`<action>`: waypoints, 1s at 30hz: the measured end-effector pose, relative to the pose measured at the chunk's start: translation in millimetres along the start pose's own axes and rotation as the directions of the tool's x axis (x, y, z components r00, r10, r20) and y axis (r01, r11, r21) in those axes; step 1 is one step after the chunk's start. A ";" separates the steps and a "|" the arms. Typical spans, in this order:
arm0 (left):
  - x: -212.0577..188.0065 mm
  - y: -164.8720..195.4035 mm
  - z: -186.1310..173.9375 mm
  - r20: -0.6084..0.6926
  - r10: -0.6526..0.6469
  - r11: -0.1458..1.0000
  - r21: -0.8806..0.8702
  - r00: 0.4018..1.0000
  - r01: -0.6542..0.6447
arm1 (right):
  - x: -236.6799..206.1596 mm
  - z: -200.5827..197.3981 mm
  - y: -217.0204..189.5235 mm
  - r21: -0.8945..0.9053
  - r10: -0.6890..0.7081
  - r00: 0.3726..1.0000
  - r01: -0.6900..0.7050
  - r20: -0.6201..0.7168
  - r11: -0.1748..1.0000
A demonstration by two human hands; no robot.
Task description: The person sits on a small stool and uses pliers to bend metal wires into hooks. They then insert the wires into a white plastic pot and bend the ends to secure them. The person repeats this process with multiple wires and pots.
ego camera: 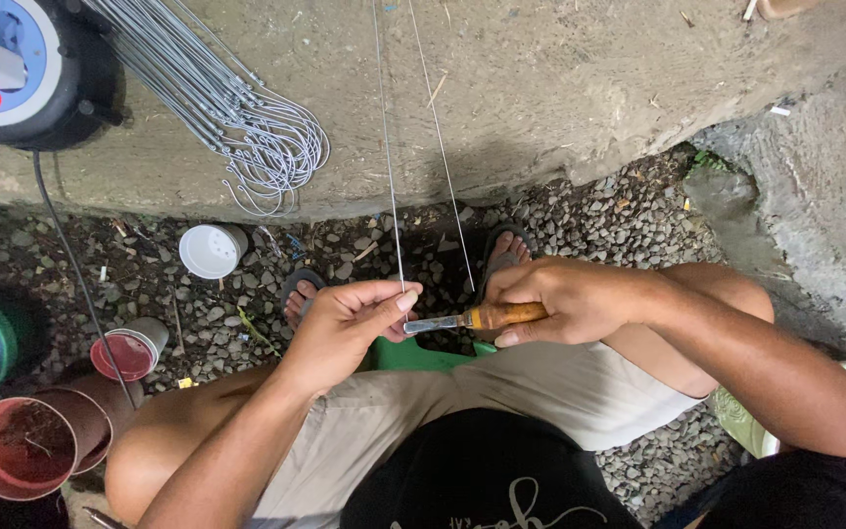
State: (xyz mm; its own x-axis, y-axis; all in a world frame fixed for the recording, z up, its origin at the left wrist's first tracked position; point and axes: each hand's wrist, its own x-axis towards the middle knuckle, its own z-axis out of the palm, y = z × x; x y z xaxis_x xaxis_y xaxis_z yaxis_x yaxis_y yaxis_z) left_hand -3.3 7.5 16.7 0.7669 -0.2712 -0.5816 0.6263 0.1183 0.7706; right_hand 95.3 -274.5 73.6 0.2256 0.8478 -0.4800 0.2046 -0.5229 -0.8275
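Wire [391,186] runs taut from the concrete ledge [560,88] down to my left hand [345,328], pinched at its end, while my right hand [565,299] grips the wooden-handled tool [472,317] against it; I judge this piece unfinished, hooked wires [257,137] already bundled.

Left hand [345,328] pinching wire [391,196]; right hand [560,299] around probably a wooden-handled tool [472,317]

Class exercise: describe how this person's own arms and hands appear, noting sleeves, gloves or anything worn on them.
Both arms are bare from the elbow down, with no sleeves in view. The left hand and the right hand wear no gloves. No rings, watch or wristband show on the visible sides. The nails are short and unpainted.
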 end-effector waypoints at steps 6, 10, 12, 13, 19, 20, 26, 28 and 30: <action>1.8 -4.1 -2.0 0.006 -0.011 1.000 0.020 1.000 0.011 | 0.7 2.8 3.8 0.047 -0.078 0.997 0.079 -0.025 0.996; 2.7 -8.2 -4.2 -0.008 -0.027 0.999 0.039 1.000 0.027 | 2.6 7.3 8.1 0.001 0.273 0.960 -0.274 0.054 0.962; 2.8 -10.3 -5.4 -0.003 -0.008 0.999 0.033 1.000 0.008 | 4.1 9.1 11.6 0.046 0.270 0.962 -0.271 0.030 0.961; 3.2 -11.0 -6.2 0.002 -0.002 1.000 0.017 1.000 0.002 | 5.7 9.8 13.2 0.069 0.163 0.987 -0.163 0.001 0.984; 2.6 -16.6 -5.5 -0.013 -0.034 0.999 0.013 0.999 0.035 | 10.8 15.7 9.7 0.060 0.274 0.945 -0.288 0.177 0.956; 2.4 -18.2 -3.9 -0.013 -0.039 0.999 0.018 0.999 0.040 | 10.8 16.4 7.8 0.027 0.316 0.929 -0.327 0.194 0.944; -2.1 -27.5 0.1 -0.025 -0.033 0.999 0.038 0.999 0.034 | 11.3 24.8 2.8 -0.024 0.293 0.947 -0.293 0.129 0.956; -2.6 -29.3 0.6 -0.028 -0.021 0.998 0.057 0.999 0.023 | 10.4 29.4 4.0 -0.045 0.260 0.963 -0.257 0.071 0.965; -3.4 -30.9 1.4 -0.016 -0.002 0.998 0.059 1.000 0.003 | 7.2 34.4 5.1 -0.105 0.203 0.979 -0.202 -0.004 0.974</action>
State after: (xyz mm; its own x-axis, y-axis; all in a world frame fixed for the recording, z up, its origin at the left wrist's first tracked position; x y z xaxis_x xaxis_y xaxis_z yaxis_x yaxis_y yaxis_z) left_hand -25.4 3.4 -4.8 0.7679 -0.2562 -0.5871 0.6190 0.0611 0.7830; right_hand 65.2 -268.0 55.9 0.2666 0.7235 -0.6368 0.2537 -0.6901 -0.6778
